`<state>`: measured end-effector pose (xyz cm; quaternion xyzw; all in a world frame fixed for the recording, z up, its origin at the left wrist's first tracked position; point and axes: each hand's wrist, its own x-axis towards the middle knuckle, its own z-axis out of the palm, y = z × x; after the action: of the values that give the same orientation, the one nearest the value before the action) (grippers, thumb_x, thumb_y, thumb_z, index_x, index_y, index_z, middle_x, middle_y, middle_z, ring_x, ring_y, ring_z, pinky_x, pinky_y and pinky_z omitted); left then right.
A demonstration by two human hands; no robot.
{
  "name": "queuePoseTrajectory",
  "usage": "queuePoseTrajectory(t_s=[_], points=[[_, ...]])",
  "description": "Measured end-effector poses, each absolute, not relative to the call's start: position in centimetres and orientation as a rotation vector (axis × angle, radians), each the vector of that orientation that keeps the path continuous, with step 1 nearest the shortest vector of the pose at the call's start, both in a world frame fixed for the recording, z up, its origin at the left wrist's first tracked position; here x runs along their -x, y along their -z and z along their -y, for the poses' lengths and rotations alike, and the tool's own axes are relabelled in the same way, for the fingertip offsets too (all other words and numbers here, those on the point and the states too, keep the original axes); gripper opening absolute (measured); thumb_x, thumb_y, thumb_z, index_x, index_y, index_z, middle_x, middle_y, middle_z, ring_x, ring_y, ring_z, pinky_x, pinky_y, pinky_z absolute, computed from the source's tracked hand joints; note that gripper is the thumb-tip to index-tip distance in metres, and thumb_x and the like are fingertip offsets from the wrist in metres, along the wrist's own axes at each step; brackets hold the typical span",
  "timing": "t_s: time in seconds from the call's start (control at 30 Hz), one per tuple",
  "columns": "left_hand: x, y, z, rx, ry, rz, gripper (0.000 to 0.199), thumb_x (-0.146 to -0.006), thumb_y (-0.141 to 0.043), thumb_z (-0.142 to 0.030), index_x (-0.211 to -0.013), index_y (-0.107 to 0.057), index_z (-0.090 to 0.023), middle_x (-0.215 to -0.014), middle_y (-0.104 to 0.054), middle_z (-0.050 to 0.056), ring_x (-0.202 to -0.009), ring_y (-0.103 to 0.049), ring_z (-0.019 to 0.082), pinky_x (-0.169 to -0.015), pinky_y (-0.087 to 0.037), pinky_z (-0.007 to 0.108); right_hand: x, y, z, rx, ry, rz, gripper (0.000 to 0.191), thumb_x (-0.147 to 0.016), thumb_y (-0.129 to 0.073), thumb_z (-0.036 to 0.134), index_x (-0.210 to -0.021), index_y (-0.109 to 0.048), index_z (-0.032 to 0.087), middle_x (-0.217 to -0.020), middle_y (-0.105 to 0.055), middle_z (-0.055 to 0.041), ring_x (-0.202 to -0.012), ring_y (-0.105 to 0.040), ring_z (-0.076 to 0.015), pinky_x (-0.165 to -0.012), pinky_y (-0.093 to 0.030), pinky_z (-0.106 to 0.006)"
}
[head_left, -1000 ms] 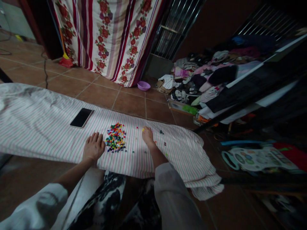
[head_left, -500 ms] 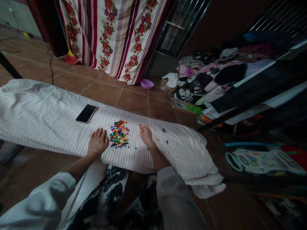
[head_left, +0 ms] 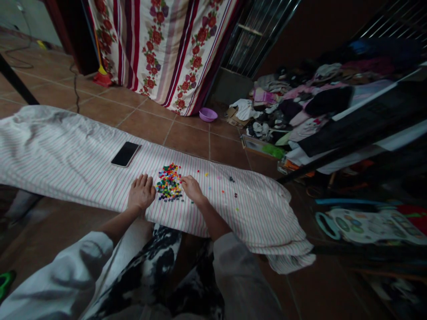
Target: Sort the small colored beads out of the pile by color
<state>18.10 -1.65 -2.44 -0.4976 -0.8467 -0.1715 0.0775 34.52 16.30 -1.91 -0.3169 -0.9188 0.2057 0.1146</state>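
Observation:
A pile of small coloured pieces [head_left: 169, 183] lies on the striped cloth [head_left: 90, 178] in front of me. My left hand [head_left: 141, 192] rests flat on the cloth, fingers spread a little, just left of the pile. At the pile's right edge is my right hand [head_left: 191, 187], its fingers pinched together; anything between the fingertips is too small to make out. Farther right, single pieces and little groups are scattered, among them a red piece [head_left: 198, 171], a yellow one [head_left: 206, 174], a dark group [head_left: 231, 179] and an orange piece [head_left: 223, 191].
A phone [head_left: 126, 154] lies on the cloth left of the pile. Beyond the cloth, a purple bowl [head_left: 208, 115] sits on the tiled floor by a floral curtain [head_left: 167, 49]. Clothes [head_left: 296, 102] are heaped at the right, and a dark bar crosses there.
My right hand has moved left to the pile's edge. A red piece now lies on the cloth where its fingertips were. My left hand keeps its place beside the pile; the view has shifted slightly.

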Motion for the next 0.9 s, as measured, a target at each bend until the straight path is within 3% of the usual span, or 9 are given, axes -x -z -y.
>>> queuePoseTrajectory(t_s=[0.13, 0.37, 0.63, 0.9], points=[[-18.1, 2.4, 1.7, 1.494, 0.573, 2.548, 0.05, -0.09, -0.034, -0.032, -0.129, -0.055, -0.01, -0.141, -0.05, 0.02, -0.137, -0.039, 0.032, -0.112, -0.028, 0.048, -34.3, 1.9, -16.0, 1.004, -0.554, 2.733, 0.028, -0.09, -0.049, 0.012, -0.111, -0.066, 0.021, -0.104, -0.063, -0.0055, -0.092, -0.059, -0.0149, -0.087, -0.043, -0.024], [-18.1, 2.6, 1.6, 1.479, 0.535, 2.515, 0.049, -0.09, -0.036, -0.033, -0.128, -0.056, -0.011, -0.14, -0.052, 0.018, -0.136, -0.041, 0.032, -0.111, -0.029, 0.047, -34.0, 2.2, -16.1, 1.001, -0.535, 2.712, 0.018, -0.088, -0.052, 0.012, -0.097, -0.064, 0.02, -0.098, -0.063, -0.0044, -0.091, -0.057, -0.0148, -0.085, -0.042, -0.024], [-18.2, 2.7, 1.6, 1.497, 0.506, 2.505, 0.049, -0.09, -0.036, -0.032, -0.128, -0.056, -0.009, -0.14, -0.051, 0.019, -0.135, -0.042, 0.033, -0.111, -0.03, 0.047, -34.7, 1.1, -20.7, 1.244, -0.4, 2.455, 0.024, -0.089, -0.048, 0.013, -0.103, -0.067, 0.019, -0.1, -0.064, -0.0064, -0.093, -0.057, -0.0167, -0.085, -0.042, -0.026], [-17.9, 3.2, 1.5, 1.491, 0.458, 2.5, 0.05, -0.091, -0.036, -0.033, -0.129, -0.056, -0.009, -0.14, -0.051, 0.019, -0.135, -0.042, 0.033, -0.11, -0.031, 0.047, -34.8, 1.0, -24.0, 1.502, -0.308, 2.54, 0.028, -0.089, -0.05, 0.012, -0.1, -0.074, 0.022, -0.104, -0.065, -0.0086, -0.094, -0.058, -0.0184, -0.082, -0.041, -0.026]])
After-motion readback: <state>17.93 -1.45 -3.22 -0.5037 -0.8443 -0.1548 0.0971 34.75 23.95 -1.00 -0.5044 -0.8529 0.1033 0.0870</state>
